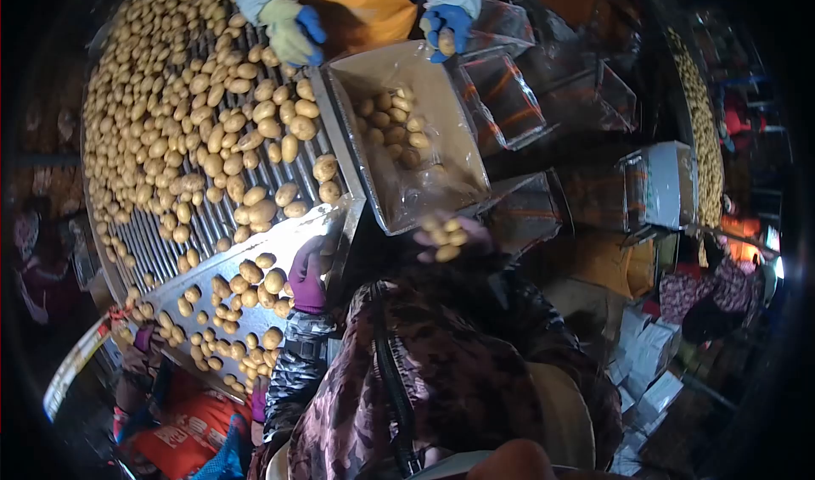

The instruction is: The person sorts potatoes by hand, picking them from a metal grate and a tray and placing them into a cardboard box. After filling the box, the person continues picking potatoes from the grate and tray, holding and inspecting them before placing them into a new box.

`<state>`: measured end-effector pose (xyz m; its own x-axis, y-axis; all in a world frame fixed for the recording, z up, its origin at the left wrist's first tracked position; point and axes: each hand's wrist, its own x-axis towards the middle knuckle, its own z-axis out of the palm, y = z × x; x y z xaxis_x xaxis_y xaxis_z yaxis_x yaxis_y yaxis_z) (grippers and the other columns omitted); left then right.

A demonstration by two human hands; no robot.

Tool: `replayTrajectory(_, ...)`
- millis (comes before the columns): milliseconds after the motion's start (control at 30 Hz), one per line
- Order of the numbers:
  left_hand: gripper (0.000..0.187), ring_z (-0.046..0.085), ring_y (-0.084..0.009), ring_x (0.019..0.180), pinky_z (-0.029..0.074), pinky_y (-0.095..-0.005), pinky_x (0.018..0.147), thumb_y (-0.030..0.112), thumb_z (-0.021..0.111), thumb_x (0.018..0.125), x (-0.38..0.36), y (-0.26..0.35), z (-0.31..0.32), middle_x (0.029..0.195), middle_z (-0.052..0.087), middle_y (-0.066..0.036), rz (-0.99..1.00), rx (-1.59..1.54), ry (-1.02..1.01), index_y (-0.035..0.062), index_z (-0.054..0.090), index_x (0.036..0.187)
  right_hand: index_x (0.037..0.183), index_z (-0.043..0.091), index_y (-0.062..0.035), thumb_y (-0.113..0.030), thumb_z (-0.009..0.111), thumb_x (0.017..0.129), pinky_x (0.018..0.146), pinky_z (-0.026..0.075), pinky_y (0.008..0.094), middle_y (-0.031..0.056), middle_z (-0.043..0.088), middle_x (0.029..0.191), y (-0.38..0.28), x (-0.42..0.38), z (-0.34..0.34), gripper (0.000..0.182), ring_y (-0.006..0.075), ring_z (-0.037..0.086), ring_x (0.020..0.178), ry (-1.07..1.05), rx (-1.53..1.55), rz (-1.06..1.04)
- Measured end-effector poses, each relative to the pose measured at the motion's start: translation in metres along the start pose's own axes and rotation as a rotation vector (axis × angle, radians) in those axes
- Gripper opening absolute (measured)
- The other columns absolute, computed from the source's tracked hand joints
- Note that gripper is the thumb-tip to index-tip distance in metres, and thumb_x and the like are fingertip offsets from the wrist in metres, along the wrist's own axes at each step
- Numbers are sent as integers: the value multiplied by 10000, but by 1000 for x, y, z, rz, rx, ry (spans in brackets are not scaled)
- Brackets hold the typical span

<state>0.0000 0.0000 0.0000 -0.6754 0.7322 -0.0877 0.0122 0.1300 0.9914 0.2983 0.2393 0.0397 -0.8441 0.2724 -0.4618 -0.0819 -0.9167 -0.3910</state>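
My left hand (pixel 310 278), in a purple glove, lies at the raised metal edge of the sorting tray, fingers stretched out and no potato visible in it. Just left of it, loose potatoes (pixel 246 297) are spread over the metal tray (pixel 174 286). In my right hand (pixel 475 232), also purple-gloved and partly blurred, is a handful of several small potatoes (pixel 446 238). This hand is at the near end of a cardboard box (pixel 450 132) lined with clear plastic. A small heap of potatoes (pixel 395 123) covers part of the box's bottom.
A roller conveyor (pixel 297 166) full of potatoes fills the left. Across from me a co-worker in an orange apron (pixel 361 9) wears blue-and-yellow gloves, one hand (pixel 448 30) holding a potato. Plastic-lined boxes (pixel 505 102) stand right. Another person's red garment (pixel 191 429) shows lower left.
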Motion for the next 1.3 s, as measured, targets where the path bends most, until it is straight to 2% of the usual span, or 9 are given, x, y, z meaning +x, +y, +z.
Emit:
replayTrajectory(167,409,667,-202,1097,523,-347,971,244,609,1067,7,15,53,1258,702,-128,-126,-77,-119,-13,614,1385,1457,547,-113,-188,515,1043,989,560,482,104,667,1288,-42,-83,-114,422,306,657,1175,419,-1628,-340)
replayTrajectory(233,415,667,-197,1095,531,-341,955,256,607,1069,3,8,27,1260,702,-124,-146,-83,-122,-11,610,1387,1410,584,-107,-177,577,1020,922,582,459,138,701,1047,-43,-106,-125,397,327,695,1070,473,-1002,-487)
replayTrajectory(300,350,677,-200,1103,506,-351,1012,186,566,1049,0,24,23,1161,742,-112,-199,-51,-163,-37,674,1296,1342,632,-54,-162,625,1008,909,583,437,176,716,1063,2,-136,-287,351,329,697,1078,1040,-2063,-170)
replayTrajectory(400,294,684,-198,1052,511,-345,980,124,578,1001,-6,46,25,1089,742,-109,-1,14,-52,-5,689,1241,1274,689,-25,-171,676,972,894,578,445,188,742,1212,17,-112,-260,336,362,726,1033,1302,-1858,-643)
replayTrajectory(567,539,608,-411,1274,456,-472,1123,137,676,922,-24,-37,-5,1355,635,-229,195,409,-109,30,573,1440,1250,706,-5,-96,667,999,976,539,348,148,736,1198,8,8,-39,270,237,700,1105,769,-1080,-916)
replayTrajectory(800,648,422,-473,1428,332,-561,1209,229,717,862,-68,14,-6,1514,504,-227,202,633,103,103,553,1476,1282,666,-50,-239,780,825,1122,430,502,217,612,1377,35,158,128,508,436,535,1322,175,-1917,-940)
replayTrajectory(1033,473,524,-417,1302,303,-632,1161,205,721,824,-116,-11,-55,1375,596,-202,226,934,303,77,667,1276,1315,678,-158,-374,773,827,1108,381,542,137,633,1311,154,156,137,542,327,601,1224,-668,-2175,-681)
replayTrajectory(1167,399,571,-444,1224,418,-580,1090,180,681,853,-159,-17,-83,1298,629,-241,117,763,540,35,680,1225,1362,650,-143,-291,763,863,1093,411,479,127,653,1338,142,199,158,533,340,602,1230,-363,-1713,-314)
replayTrajectory(1300,268,679,-412,1078,543,-486,955,135,650,923,-155,19,-80,1154,708,-233,-7,645,649,30,709,1161,1365,624,-111,-229,749,836,1044,441,501,124,645,1301,105,261,205,556,370,593,1189,-277,-2066,-988)
